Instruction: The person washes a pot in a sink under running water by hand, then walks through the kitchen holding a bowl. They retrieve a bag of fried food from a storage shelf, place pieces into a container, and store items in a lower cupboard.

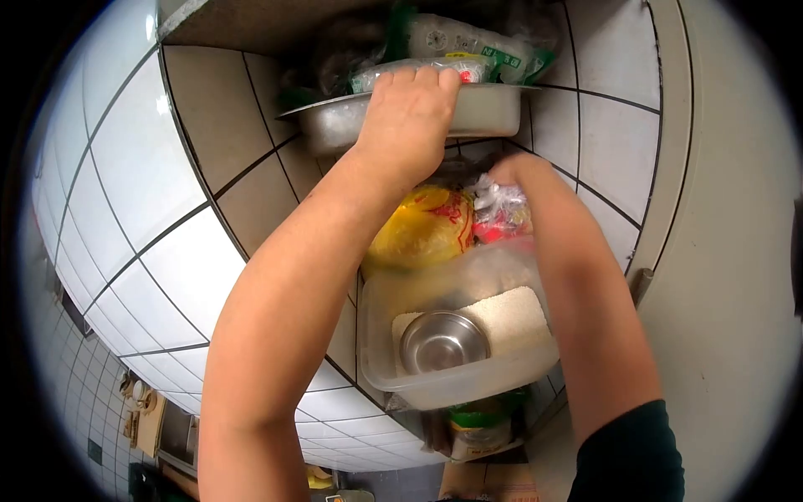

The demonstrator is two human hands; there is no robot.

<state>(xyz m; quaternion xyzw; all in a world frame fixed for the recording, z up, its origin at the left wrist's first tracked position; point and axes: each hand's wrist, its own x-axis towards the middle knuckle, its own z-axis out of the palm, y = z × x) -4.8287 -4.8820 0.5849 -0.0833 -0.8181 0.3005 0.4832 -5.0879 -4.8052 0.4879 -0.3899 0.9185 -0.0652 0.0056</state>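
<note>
My left hand [410, 113] is closed over the front rim of a metal pan [489, 117], which carries plastic-wrapped packages [468, 46]. Below the pan, my right hand [508, 170] reaches toward the back by a crinkled clear plastic bag [502, 205] with pink and red in it. Its fingers are hidden, so I cannot tell whether they grip the bag. Beside that bag lies a yellow plastic bag [427, 226] with red print. Under my forearms stands a translucent plastic bin [435, 389] of pale grains that look like rice [519, 314], with a metal bowl [443, 343] resting on them.
White tiled walls [138, 167] enclose this narrow recess on both sides. A pale door or panel [719, 251] stands at the right, with a metal latch [641, 284] at its edge. Beneath the bin sit a green and white package [485, 422] and a cardboard box [489, 483].
</note>
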